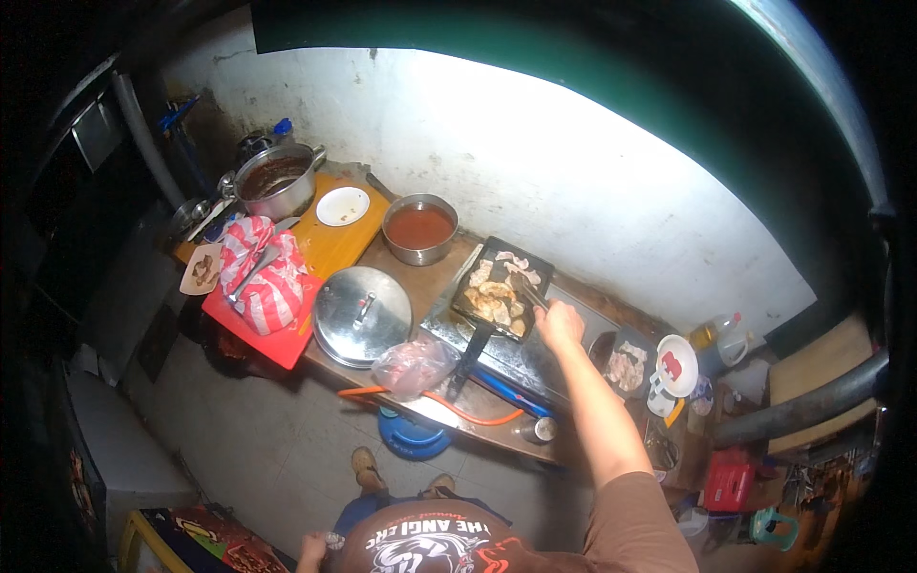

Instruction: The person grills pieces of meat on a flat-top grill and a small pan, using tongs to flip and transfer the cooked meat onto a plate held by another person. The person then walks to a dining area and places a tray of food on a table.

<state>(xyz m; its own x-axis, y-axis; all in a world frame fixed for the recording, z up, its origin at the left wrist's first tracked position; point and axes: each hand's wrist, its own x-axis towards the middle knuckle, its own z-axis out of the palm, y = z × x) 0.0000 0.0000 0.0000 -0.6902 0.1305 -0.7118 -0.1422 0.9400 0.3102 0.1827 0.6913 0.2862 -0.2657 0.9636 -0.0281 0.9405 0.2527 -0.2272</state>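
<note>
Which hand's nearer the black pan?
Right. The right hand is just right of the black pan, gripping tongs that reach over it; the left hand is low by the person's waist, well away.

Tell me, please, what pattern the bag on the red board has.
The bag has red and white stripes, seen in the head view.
</note>
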